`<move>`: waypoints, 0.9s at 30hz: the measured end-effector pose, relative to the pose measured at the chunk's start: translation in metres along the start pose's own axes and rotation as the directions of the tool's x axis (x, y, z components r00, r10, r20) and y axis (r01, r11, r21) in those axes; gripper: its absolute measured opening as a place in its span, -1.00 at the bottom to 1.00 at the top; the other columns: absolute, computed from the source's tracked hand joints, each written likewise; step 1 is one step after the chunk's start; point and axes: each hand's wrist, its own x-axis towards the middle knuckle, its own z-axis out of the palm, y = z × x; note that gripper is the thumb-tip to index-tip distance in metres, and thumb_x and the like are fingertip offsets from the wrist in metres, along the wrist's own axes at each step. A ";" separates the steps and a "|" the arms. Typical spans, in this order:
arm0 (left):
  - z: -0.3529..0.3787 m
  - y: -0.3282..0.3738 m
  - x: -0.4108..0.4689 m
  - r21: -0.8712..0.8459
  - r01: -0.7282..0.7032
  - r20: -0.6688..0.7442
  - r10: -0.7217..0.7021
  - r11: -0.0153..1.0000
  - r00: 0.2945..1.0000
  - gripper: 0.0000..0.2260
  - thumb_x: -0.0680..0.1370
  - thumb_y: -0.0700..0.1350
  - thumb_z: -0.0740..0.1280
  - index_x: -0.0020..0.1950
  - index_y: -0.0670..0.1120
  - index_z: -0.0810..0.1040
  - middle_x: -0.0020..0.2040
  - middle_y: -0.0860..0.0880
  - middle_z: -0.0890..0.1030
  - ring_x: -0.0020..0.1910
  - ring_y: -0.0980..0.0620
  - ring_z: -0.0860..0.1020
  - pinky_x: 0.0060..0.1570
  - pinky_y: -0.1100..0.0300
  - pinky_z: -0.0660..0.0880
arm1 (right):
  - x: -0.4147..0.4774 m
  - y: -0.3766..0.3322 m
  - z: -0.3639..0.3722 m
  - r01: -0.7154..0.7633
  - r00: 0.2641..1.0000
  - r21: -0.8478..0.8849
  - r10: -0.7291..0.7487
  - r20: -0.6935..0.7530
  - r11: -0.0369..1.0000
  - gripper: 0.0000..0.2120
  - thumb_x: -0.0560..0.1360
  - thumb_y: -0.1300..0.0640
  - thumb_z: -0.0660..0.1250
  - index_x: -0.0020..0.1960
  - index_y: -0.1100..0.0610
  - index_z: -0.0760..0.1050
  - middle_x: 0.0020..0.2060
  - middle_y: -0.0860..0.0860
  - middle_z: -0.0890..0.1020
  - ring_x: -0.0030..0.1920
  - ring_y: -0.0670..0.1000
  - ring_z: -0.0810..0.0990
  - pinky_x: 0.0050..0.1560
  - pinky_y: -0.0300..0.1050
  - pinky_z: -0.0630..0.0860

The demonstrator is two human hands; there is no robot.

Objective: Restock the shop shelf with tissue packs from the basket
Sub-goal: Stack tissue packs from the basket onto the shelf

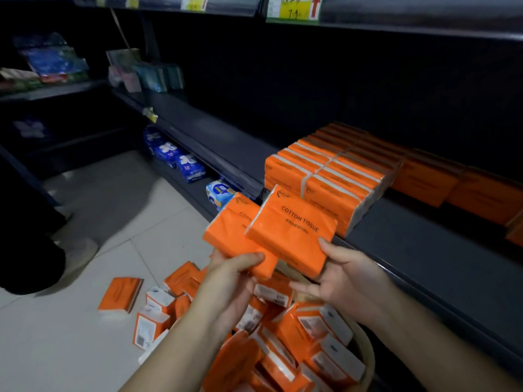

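Left hand (232,275) pinches one orange plastic-wrapped tissue pack (226,233), thumb over; right hand (348,278) pinches the overlapping labelled orange pack (291,230) likewise. Both held above the pale round basket (368,352), likely paired for the dark metal shelf (410,250).

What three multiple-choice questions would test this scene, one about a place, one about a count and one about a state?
1. Where do the stacked orange packs stand?
A. on the floor
B. on the dark shelf
C. in a cart

2. How many packs are held up in the hands?
A. one
B. two
C. four

3. What is the right hand doing?
A. hanging empty
B. pressing a price tag
C. gripping the COTTON TISSUE pack

Key:
1 B, the rows sit on the shelf board.
2 B, the left hand grips a second pack beside the first.
3 C, its thumb lies on that pack's front.
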 end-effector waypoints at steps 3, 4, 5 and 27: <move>0.009 -0.007 -0.010 0.068 0.025 0.033 -0.028 0.997 0.999 -0.41 0.25 -0.46 0.34 0.26 -0.20 0.40 0.08 -0.27 0.62 0.07 -0.24 0.59 0.02 -0.10 0.58 | -0.001 0.005 0.005 -0.006 0.998 0.026 0.004 0.067 1.000 -0.63 0.57 0.10 0.14 0.35 0.15 0.38 0.23 0.19 0.55 0.21 0.25 0.55 0.13 0.33 0.49; 0.009 -0.007 -0.011 0.072 0.034 0.047 -0.038 0.997 0.998 -0.38 0.23 -0.46 0.38 0.26 -0.19 0.40 0.06 -0.25 0.63 0.04 -0.20 0.61 -0.02 -0.06 0.60 | 0.000 0.005 0.004 0.006 0.997 0.028 -0.008 0.071 1.000 -0.63 0.58 0.11 0.14 0.36 0.16 0.38 0.23 0.20 0.56 0.21 0.24 0.54 0.15 0.32 0.48; 0.009 -0.005 -0.011 0.067 0.046 0.063 -0.050 0.997 0.997 -0.37 0.24 -0.44 0.43 0.27 -0.17 0.41 0.06 -0.22 0.63 0.03 -0.17 0.62 -0.03 -0.06 0.60 | 0.000 0.004 0.004 0.018 0.997 0.025 -0.019 0.071 1.000 -0.64 0.59 0.12 0.12 0.36 0.17 0.37 0.22 0.20 0.56 0.21 0.23 0.55 0.14 0.31 0.48; 0.056 -0.043 -0.019 0.358 0.058 0.150 -0.119 0.932 0.981 -0.85 0.51 -0.09 0.30 -0.02 -0.13 0.59 -0.13 -0.06 0.65 -0.11 0.07 0.58 0.01 0.12 0.54 | -0.084 -0.083 -0.067 0.359 0.823 -0.423 -0.496 -0.277 0.832 -0.76 0.37 0.23 0.33 0.04 0.12 0.54 -0.08 -0.02 0.67 -0.10 -0.10 0.64 0.01 -0.16 0.54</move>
